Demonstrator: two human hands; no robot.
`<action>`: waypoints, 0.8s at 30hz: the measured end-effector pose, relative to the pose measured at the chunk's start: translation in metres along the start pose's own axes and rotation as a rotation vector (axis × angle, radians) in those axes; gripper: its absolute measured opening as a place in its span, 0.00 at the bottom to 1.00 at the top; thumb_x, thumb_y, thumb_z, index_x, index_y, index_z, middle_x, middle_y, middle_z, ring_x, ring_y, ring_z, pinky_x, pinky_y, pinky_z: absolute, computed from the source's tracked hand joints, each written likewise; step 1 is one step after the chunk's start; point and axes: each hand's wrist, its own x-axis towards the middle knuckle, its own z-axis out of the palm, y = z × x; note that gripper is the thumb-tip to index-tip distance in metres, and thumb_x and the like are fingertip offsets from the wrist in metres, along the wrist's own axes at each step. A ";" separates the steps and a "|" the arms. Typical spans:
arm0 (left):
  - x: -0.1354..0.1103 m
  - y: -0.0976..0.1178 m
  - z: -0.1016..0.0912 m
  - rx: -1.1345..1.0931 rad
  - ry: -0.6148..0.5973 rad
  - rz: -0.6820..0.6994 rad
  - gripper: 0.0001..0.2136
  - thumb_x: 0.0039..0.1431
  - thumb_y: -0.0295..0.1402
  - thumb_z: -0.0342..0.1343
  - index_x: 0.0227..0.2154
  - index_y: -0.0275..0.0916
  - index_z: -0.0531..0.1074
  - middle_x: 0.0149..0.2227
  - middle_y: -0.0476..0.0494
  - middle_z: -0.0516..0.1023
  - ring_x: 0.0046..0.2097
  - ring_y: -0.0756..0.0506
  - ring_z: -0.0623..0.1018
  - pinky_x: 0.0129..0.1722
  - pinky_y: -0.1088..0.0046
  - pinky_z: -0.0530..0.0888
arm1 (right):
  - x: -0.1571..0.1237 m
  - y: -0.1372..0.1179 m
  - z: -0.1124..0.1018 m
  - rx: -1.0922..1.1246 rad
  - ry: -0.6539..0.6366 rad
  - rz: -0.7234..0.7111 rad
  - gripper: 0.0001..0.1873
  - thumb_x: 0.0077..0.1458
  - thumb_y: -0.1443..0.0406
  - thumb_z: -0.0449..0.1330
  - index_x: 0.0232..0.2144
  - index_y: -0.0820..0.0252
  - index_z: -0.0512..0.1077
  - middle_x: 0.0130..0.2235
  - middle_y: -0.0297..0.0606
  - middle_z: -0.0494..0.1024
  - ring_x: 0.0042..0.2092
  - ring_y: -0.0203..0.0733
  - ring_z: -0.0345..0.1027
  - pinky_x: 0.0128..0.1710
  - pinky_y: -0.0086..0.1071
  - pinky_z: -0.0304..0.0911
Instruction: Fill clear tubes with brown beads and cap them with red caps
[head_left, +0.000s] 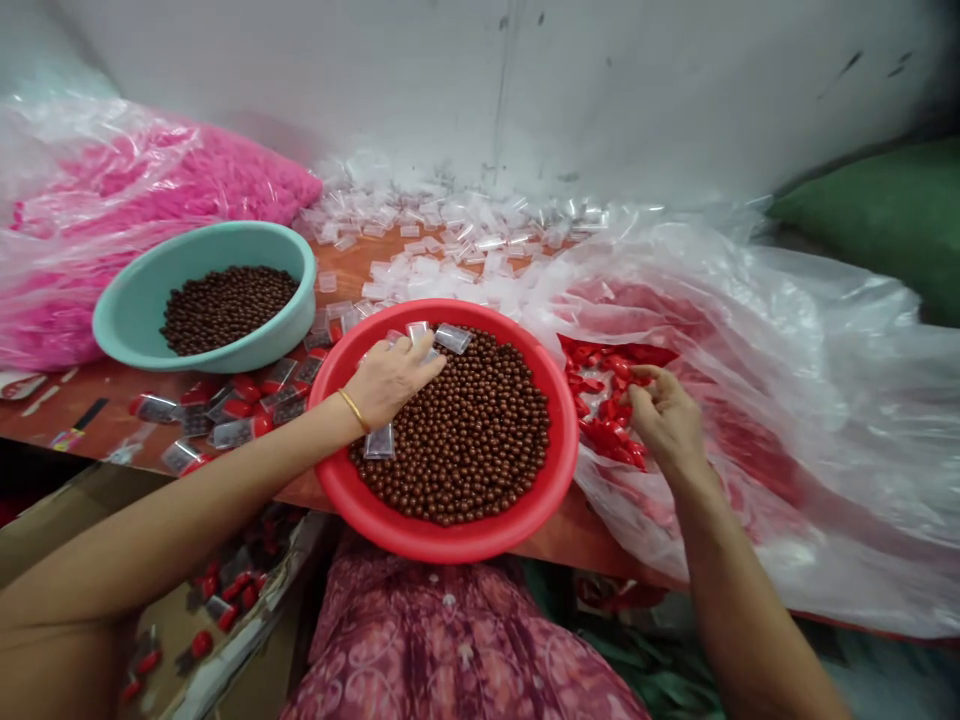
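Note:
My left hand is over the red basin, its fingers bent round a small clear plastic container. More clear containers lie on the brown beads in the basin, one of them a clear tube past my fingertips and another below my wrist. Round, shiny brown beads fill much of the basin. To the right, my right hand is at the opening of a clear plastic bag, thumb and forefinger pinched at a red plastic cap. Several red caps lie around it, and the pinched one is partly hidden.
A turquoise basin of brown beads stands left. Filled, red-capped containers lie before it, and more are in a cardboard box below. Loose clear containers cover the back. A bag of pink pieces stands far left.

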 end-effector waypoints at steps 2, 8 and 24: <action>0.006 -0.003 0.004 0.022 -0.021 0.179 0.15 0.62 0.25 0.39 0.45 0.40 0.69 0.49 0.36 0.71 0.46 0.42 0.72 0.43 0.63 0.68 | -0.005 -0.004 -0.003 0.100 -0.020 -0.006 0.20 0.50 0.60 0.50 0.44 0.60 0.70 0.24 0.32 0.70 0.21 0.35 0.59 0.24 0.32 0.58; 0.005 0.009 0.012 -0.091 0.055 -0.083 0.16 0.61 0.30 0.42 0.50 0.32 0.65 0.44 0.33 0.72 0.44 0.41 0.73 0.40 0.65 0.71 | -0.015 -0.013 0.001 0.379 -0.052 0.037 0.19 0.51 0.56 0.51 0.39 0.60 0.74 0.20 0.29 0.65 0.18 0.31 0.53 0.16 0.27 0.54; 0.008 0.040 -0.003 -0.254 -0.415 -0.112 0.14 0.60 0.33 0.43 0.37 0.34 0.72 0.38 0.34 0.79 0.41 0.40 0.78 0.39 0.68 0.72 | -0.033 -0.027 -0.010 0.456 0.132 -0.081 0.17 0.39 0.51 0.66 0.22 0.57 0.69 0.27 0.35 0.76 0.32 0.41 0.71 0.36 0.37 0.68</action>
